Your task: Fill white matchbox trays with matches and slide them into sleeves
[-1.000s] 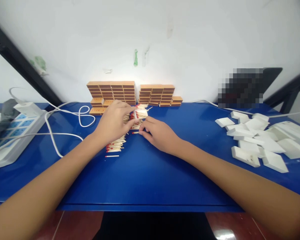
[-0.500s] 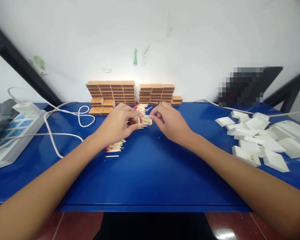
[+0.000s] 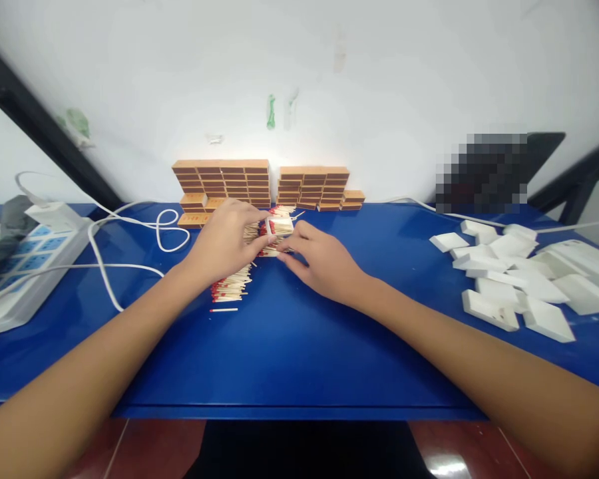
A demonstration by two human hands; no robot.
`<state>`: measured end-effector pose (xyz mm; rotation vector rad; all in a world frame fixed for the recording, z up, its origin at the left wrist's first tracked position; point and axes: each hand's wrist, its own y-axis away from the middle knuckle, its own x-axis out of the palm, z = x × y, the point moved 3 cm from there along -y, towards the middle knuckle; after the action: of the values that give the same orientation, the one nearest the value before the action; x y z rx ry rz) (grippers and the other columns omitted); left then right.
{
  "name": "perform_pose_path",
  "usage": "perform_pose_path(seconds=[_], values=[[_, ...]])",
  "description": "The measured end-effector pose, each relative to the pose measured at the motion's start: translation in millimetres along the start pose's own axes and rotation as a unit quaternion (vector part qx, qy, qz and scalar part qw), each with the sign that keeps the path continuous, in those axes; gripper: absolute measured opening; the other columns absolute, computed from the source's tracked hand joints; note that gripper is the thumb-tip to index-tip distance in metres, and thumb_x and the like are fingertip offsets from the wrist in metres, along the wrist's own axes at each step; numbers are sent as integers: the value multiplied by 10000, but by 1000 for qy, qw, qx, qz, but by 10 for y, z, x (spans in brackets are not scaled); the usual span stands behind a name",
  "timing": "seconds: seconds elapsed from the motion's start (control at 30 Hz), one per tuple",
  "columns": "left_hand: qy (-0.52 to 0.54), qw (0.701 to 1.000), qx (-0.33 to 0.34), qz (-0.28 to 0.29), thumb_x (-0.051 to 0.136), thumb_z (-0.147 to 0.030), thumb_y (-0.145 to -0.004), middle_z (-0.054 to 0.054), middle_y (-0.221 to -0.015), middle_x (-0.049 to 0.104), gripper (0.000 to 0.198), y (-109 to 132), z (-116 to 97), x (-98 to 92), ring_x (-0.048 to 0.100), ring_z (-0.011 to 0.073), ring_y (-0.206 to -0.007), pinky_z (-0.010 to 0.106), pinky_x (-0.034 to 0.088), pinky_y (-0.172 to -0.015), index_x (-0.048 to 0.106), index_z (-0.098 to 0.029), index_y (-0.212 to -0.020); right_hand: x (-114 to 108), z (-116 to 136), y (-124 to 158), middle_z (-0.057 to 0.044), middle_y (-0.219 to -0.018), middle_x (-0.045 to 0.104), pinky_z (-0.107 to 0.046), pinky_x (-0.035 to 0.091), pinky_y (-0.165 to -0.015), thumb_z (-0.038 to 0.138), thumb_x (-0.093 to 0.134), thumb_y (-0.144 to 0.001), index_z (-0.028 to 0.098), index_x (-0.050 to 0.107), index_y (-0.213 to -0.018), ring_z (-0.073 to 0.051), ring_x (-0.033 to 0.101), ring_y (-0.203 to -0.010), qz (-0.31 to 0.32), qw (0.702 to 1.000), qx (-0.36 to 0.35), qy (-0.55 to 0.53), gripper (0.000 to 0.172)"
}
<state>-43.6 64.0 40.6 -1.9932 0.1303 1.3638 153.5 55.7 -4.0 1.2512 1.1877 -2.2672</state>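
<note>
My left hand (image 3: pixel 228 236) grips a small white matchbox tray (image 3: pixel 282 227) between thumb and fingers at its left end. Red-headed matches lie inside the tray, which is held just over a pile of loose matches (image 3: pixel 231 285). From the right, my right hand (image 3: pixel 315 256) reaches to the tray's near side with its fingers curled. Its thumb and index tips are close together at the matches below the tray; what lies between them is too small to make out. Part of the pile is hidden under my left hand.
Stacked matchboxes (image 3: pixel 222 178) stand against the wall, with a second stack (image 3: pixel 313 186) to their right. Several white trays (image 3: pixel 499 266) are heaped on the blue table (image 3: pixel 299 352) at right. A power strip (image 3: pixel 40 266) and white cables (image 3: pixel 100 266) lie at left.
The tray has shifted slightly left and up. My right hand has moved left and down, from the tray's right end to the matches at its near side.
</note>
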Motion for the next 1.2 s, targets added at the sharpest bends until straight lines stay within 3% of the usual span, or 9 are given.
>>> perform_pose_path(seconds=[0.17,0.5,0.63,0.87,1.03,1.2], values=[[-13,1000,2,0,696,-421,-971,113,-1052,792,284,4,-5,0,676,327,-1052,493,487,-990,809,-202,-1111,94,15,-14,-80,-1065,619,-328,457,-762,212,606,-1060,187,754,-1068,-185,591,-849,58,998,12,-1,150],[-13,1000,7,-7,705,-438,-979,118,-1115,794,335,14,17,11,676,327,-1084,505,484,-1014,793,-186,-1183,65,31,-18,-96,-1120,615,-338,465,-825,193,575,-1070,157,672,-1033,-190,604,-876,118,992,53,-5,110],[-20,1000,8,1,717,-442,-974,133,-1103,789,334,15,24,25,668,344,-1103,522,484,-1014,799,-177,-1158,10,-24,23,-71,-1109,615,-328,461,-797,212,616,-1051,190,646,-1059,-184,605,-861,110,992,55,-23,38],[-23,1000,15,5,712,-426,-974,119,-1095,794,318,12,6,27,678,329,-1072,507,484,-1007,799,-182,-1160,46,36,21,-70,-1089,604,-330,470,-829,212,587,-1069,195,694,-1049,-176,600,-864,109,992,16,-64,110],[-24,1000,13,10,703,-427,-976,128,-1119,792,341,14,6,25,663,335,-1083,510,484,-1008,794,-171,-1183,51,63,-5,-71,-1072,620,-323,466,-822,196,627,-1050,180,670,-986,-177,599,-855,120,990,33,-61,79],[-29,999,14,32,696,-420,-980,131,-1125,783,335,22,26,45,656,334,-1079,509,487,-1011,792,-173,-1184,-94,14,3,-60,-1057,617,-310,441,-779,225,610,-1064,188,647,-992,-169,580,-813,141,987,50,-52,89]])
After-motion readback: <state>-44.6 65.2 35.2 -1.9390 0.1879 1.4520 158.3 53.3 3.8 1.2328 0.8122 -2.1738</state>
